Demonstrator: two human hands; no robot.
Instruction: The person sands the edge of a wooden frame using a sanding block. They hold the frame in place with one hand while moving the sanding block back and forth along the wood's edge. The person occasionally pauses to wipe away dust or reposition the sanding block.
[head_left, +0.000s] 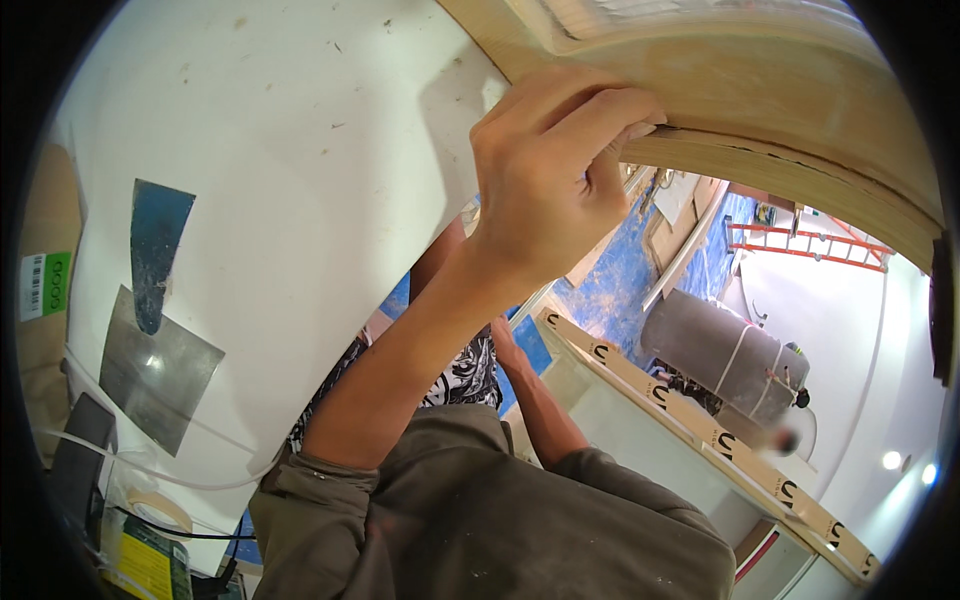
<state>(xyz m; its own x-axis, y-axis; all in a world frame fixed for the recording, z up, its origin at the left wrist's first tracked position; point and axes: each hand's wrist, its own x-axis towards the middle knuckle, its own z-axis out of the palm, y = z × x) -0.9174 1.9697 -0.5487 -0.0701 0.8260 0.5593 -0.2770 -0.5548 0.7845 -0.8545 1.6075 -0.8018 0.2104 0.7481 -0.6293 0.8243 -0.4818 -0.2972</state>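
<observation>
My left hand (555, 169) is raised at the upper middle, its back towards the camera. Its bent fingers and thumb meet at the lower edge of a pale wooden frame (750, 97), beside a narrow dark seam; whether a small thing is pinched there cannot be told. The right forearm reaches down behind the left one, and my right hand (500, 330) is mostly hidden there. On the white panel (300, 150) to the left lies a thin steel sheet or scraper blade (161, 375), with a tapered blue piece (159, 247) overlapping its top.
At lower left are a tape roll (161, 514), a white cable (150, 469) and a yellow-and-green package (146, 559). Printed cardboard edging (660, 394) runs diagonally at right. Beyond it are blue floor covering (615, 277), a wrapped grey bundle (720, 352), an orange ladder (810, 244) and perhaps another person.
</observation>
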